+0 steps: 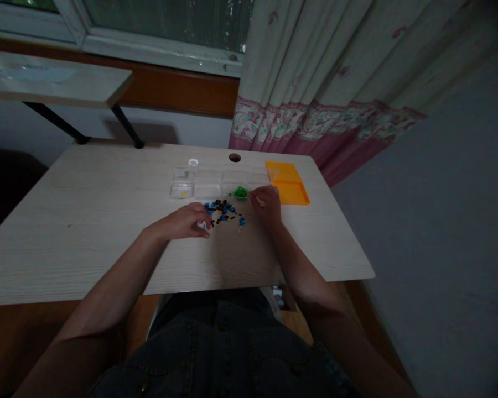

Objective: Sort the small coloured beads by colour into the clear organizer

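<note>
So a pale wood desk [108, 188] is taking up most of the view, with a clear compartment tray [207, 191] sitting toward the back and an orange tray [292, 193] lying at its right end. Left hand [186, 222] is curving in palm-down, thumb and fingers hanging apart; right hand [268, 203] is bending inward, fingers curled (can't tell if they're pinching anything). Small blue and dark pieces [224, 208] are lying between the hands, green ones [240, 192] sitting just behind.

A flowered curtain [311, 66] is hanging beside a window [170, 25], and a wood-grained desk [87, 204] is standing below, suggesting a home.
</note>
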Demonstrator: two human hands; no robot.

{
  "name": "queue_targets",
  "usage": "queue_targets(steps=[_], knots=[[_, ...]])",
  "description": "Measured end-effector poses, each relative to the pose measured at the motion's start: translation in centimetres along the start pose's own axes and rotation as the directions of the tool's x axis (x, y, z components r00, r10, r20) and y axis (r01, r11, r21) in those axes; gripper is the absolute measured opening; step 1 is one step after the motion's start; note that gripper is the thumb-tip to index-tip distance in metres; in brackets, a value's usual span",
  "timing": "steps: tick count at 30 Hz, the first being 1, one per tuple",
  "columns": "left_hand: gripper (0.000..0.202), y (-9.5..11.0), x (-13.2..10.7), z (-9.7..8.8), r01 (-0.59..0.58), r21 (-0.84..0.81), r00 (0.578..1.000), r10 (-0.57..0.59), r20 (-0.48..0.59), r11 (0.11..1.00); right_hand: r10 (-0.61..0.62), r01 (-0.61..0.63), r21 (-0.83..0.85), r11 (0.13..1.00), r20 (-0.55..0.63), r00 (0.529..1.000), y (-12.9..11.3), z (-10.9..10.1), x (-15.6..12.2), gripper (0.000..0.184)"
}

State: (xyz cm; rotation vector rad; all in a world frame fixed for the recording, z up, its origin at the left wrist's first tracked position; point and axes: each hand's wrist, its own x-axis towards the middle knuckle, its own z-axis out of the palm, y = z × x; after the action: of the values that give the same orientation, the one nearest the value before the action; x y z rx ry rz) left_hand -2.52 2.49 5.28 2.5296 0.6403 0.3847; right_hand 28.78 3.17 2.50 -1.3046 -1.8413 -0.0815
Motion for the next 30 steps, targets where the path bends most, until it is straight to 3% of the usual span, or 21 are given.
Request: queue_targets(steps=[5,10,13,19,30], knots=[[0.011,-0.1,0.3,0.6,0.011,0.029,1.0,-0.011,-0.004,1.0,-0.14,0.124,0.107,0.987,0.158,0.977,-2.0,0.7,-0.5,0.017],[0.014,-0.5,0.5,0.6,0.032,0.129,0.997,-0.024,-0.067,0.991,-0.251,0.209,0.148,0.967,0.4,0.881,-4.2,1.6,-1.5,0.02],[0.018,-0.8,0.6,0.7,0.053,0.167,0.995,-0.038,-0.092,0.985,-0.276,0.248,0.122,0.961,0.471,0.838,-5.8,2.0,-2.0,0.025],[0.021,-1.1,0.6,1.0,0.067,0.202,0.993,-0.045,-0.109,0.977,-0.256,0.267,0.049,0.962,0.492,0.832,-8.1,1.9,-2.1,0.021],[0.029,-1.0,0.5,0.8,0.112,0.196,0.99,-0.091,-0.111,0.974,-0.252,0.253,0.066,0.965,0.491,0.834,-7.8,2.2,-2.2,0.012]])
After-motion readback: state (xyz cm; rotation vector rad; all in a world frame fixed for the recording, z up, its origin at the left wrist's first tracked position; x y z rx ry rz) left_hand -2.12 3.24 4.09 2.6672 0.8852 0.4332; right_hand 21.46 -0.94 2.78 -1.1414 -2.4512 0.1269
